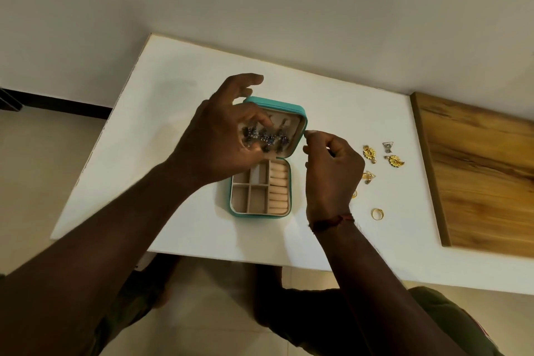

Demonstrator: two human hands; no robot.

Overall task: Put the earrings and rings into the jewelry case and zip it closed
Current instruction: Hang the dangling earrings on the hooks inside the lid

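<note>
A teal jewelry case (260, 215) lies open on the white table (185, 113), its lid (277, 104) upright. Several dark blue-stone earrings (270, 139) hang inside the lid. My left hand (219, 136) reaches over the lid's left side, thumb and a finger closed on one of these dark earrings. At the lid's right edge, my right hand (332, 165) has thumb and forefinger pinched together. Two gold flower earrings (369, 152), a silver triangle earring (387, 147), a gold triangle earring (368, 176) and a gold ring (377, 214) lie to the right of the case.
A wooden board (476, 176) lies on the table at the far right. A small gold piece (354, 193) shows half hidden behind my right wrist. The base's beige compartments and ring rolls (278, 191) hold nothing. The table's front edge is close to my body.
</note>
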